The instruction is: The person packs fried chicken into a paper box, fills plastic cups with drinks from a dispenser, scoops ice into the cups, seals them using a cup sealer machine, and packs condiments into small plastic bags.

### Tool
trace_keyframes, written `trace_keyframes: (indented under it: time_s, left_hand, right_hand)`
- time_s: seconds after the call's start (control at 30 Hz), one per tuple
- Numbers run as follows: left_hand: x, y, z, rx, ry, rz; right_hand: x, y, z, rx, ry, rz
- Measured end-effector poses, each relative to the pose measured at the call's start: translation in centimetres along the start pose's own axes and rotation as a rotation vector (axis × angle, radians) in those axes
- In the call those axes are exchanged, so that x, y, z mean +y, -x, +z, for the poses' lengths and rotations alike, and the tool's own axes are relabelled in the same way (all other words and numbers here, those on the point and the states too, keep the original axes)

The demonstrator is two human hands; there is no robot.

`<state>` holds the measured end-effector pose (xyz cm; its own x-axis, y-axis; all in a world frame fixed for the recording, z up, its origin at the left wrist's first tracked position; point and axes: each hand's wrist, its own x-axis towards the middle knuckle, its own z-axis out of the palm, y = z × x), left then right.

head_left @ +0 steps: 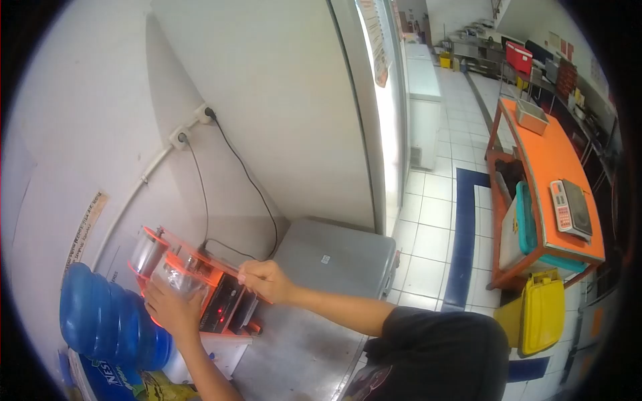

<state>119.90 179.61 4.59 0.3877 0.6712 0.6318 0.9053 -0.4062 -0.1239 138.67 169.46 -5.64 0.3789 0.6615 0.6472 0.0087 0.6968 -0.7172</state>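
Note:
An orange-framed machine [215,304] with a black front panel and a small red light stands against the wall; it looks like a cup sealer. A silver cylinder [148,254] sits at its upper left. My left hand [175,306] reaches over the machine's left side, its fingers curled round a piece of clear plastic [178,275]; whether this is a cup or film, I cannot tell. My right hand [266,281] is a closed fist at the machine's right upper edge. What lies inside that fist is hidden.
A blue water bottle [114,321] lies left of the machine. Power cords run to wall sockets [180,138]. Behind is a grey lidded box [334,257]; a metal surface [301,347] lies in front. Right stand an orange table [562,157] with a scale [570,209] and a yellow bin [543,314].

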Motion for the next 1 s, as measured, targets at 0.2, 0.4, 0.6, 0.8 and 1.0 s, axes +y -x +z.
trace_keyframes:
  time_s: [0.2, 0.4, 0.6, 0.8, 1.0]
  left_hand:
    - [-0.6, -0.1, 0.3, 0.027, -0.038, 0.007]
    - [-0.4, -1.0, 0.6, 0.007, 0.124, 0.006]
    - [-1.5, 0.1, 2.4, 0.166, 0.02, 0.02]
    - [-1.0, 0.1, 3.4, 0.199, -0.017, 0.029]
    - [-1.0, -0.1, 2.7, 0.173, -0.067, 0.068]
  right_hand:
    - [-4.5, -8.8, 4.3, -0.032, 0.045, 0.197]
    - [2.0, -22.3, 10.0, 0.043, 0.325, -0.149]
    - [3.2, 0.1, 1.5, 0.162, 0.056, -0.125]
    - [2.4, -5.0, 2.0, 0.053, -0.041, -0.221]
    - [-1.2, -16.9, 7.7, 0.054, 0.234, -0.022]
